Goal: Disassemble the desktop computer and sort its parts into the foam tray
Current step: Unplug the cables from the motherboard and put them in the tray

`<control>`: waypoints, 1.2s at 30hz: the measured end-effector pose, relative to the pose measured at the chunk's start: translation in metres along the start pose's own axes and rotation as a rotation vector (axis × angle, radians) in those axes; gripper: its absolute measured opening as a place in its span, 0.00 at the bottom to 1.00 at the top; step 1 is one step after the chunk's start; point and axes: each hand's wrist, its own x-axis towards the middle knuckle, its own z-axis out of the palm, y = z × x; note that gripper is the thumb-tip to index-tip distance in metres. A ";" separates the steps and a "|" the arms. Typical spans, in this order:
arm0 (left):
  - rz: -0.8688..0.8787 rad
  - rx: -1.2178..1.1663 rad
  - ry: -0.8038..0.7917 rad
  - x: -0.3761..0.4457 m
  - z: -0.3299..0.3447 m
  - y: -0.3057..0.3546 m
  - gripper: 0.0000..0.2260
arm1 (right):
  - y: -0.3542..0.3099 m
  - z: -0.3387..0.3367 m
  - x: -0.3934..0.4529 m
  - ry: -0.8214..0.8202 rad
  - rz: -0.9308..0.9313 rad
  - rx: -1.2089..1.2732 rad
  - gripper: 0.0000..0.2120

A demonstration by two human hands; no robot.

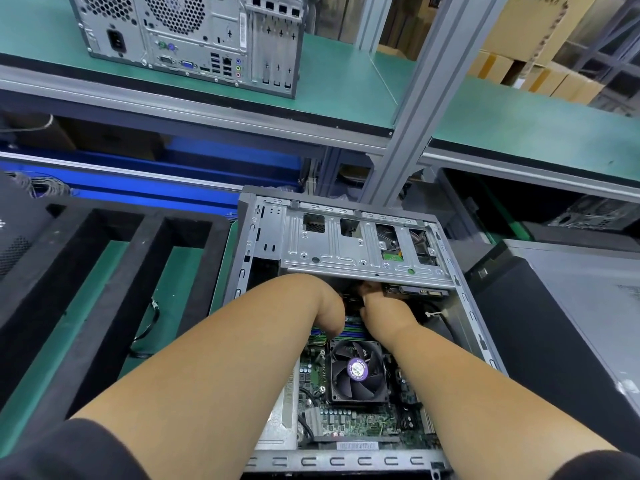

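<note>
The open computer case [349, 327] lies on its side on the green bench, directly in front of the person, with its long axis running away from the viewer and slightly to the right; the open side faces up. The near rim is a slotted metal strip at the bottom of the view, and the far end butts close to an upright aluminium post [412, 109]. Inside, a metal drive cage [360, 244] spans the far end from wall to wall, and the circuit board [346, 420] with its black cooling fan [358, 372] fills the near half. Both forearms reach in over the fan, leaving only a narrow gap between them. The left hand [327, 306] is bent at the wrist with the fingers turned down and out of sight beneath the cage edge, so its grip cannot be told. The right hand [384, 306] reaches forward under the same edge, just beside a dark drive [415, 292] seated below the cage; its fingertips are hidden and its grip likewise cannot be told. The two hands are nearly touching. To the left, the black foam tray [114, 271] sits close against the case wall, its long slots running parallel to the case axis; a short black cable [147, 332] lies in the slot nearest the case. To the right, a dark panel [540, 341] stands just beside the case. A second computer [194, 39] stands on the upper shelf, ports facing the viewer
</note>
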 end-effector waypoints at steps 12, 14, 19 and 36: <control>-0.018 0.054 -0.060 0.009 0.005 0.000 0.28 | -0.001 0.001 -0.002 0.000 0.038 0.079 0.21; -0.015 0.054 -0.071 0.012 0.006 -0.001 0.28 | -0.001 0.000 -0.002 -0.022 0.045 0.053 0.23; -0.010 0.044 -0.081 0.015 0.006 -0.001 0.27 | 0.000 -0.001 -0.004 0.002 -0.004 0.009 0.23; -0.022 -0.054 -0.080 0.009 0.004 0.000 0.30 | -0.004 -0.019 -0.023 -0.033 0.015 0.272 0.13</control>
